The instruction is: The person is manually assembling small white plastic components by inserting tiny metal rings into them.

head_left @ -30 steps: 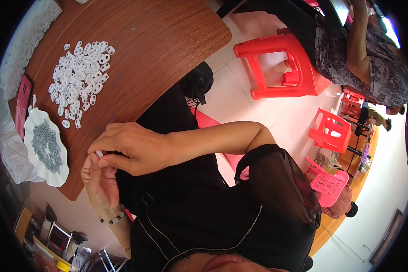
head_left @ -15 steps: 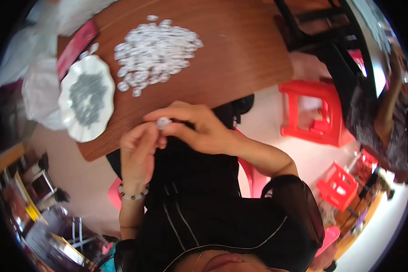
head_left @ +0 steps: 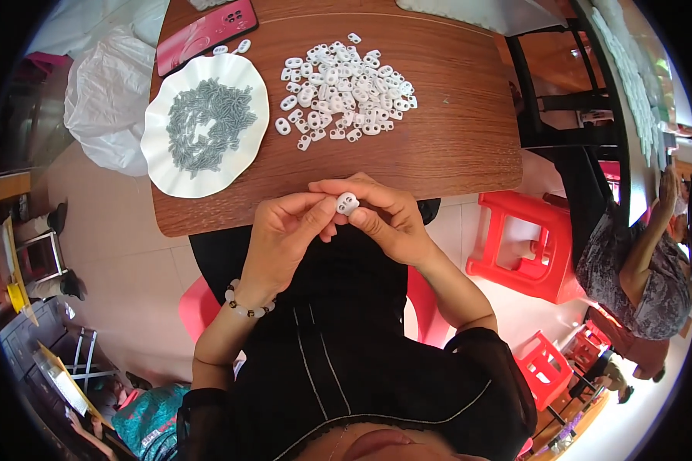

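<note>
A small white plastic two-hole cord lock (head_left: 347, 203) sits between my two hands at the near edge of the table, its holes facing up. My left hand (head_left: 296, 230), with a beaded bracelet at the wrist, is closed and pinches it from the left. From the right, my right hand (head_left: 384, 221) grips it between thumb and forefinger. Beyond my hands lies a loose pile of similar white two-hole pieces (head_left: 342, 92). To its left, a white scalloped plate (head_left: 155, 146) carries many small grey metal springs (head_left: 207, 150).
A pink-red phone (head_left: 207, 34) lies behind the plate, with two white pieces beside it. A crumpled white plastic bag (head_left: 108, 100) hangs left of the brown table (head_left: 461, 138). Red stools (head_left: 523, 246) stand to the right, where another person (head_left: 638, 269) sits.
My view has shifted, so table, plate and pile appear farther right. Both hands stay together on the cord lock, whose two-hole face now shows clearly.
</note>
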The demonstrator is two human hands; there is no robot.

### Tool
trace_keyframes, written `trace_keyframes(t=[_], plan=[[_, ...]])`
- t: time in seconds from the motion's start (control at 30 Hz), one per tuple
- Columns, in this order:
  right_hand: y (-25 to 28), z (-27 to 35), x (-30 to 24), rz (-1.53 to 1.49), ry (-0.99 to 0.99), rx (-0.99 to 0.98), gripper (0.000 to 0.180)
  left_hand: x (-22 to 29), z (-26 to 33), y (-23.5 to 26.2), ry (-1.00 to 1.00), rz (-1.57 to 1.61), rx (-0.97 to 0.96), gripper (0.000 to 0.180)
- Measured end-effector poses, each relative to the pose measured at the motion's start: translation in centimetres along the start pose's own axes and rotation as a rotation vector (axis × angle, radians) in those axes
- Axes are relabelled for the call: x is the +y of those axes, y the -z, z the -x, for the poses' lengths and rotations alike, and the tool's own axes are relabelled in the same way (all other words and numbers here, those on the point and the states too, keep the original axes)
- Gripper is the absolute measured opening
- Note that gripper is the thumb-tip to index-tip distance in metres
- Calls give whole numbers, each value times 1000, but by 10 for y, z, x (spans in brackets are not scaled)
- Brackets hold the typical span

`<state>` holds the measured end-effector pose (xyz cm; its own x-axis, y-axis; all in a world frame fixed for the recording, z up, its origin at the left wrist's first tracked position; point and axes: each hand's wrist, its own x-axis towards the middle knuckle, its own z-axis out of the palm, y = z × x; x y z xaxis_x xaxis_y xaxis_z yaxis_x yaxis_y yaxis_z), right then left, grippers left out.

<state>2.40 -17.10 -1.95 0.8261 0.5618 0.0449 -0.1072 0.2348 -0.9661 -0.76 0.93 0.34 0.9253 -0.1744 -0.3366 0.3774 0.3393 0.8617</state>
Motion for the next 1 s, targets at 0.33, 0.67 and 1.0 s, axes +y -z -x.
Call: trace_keyframes(t=[0.33, 0.67, 1.0], plan=[[-1, 1, -4, -79, 33, 15, 35, -2, -5, -2, -10, 47, -58, 22], [4, 3, -10, -67, 121, 166, 35, 0, -27, -17, -94, -15, -136, 21], [15, 3, -3, -32, 150, 226, 40, 1, -35, -31, -161, -141, -102, 20]])
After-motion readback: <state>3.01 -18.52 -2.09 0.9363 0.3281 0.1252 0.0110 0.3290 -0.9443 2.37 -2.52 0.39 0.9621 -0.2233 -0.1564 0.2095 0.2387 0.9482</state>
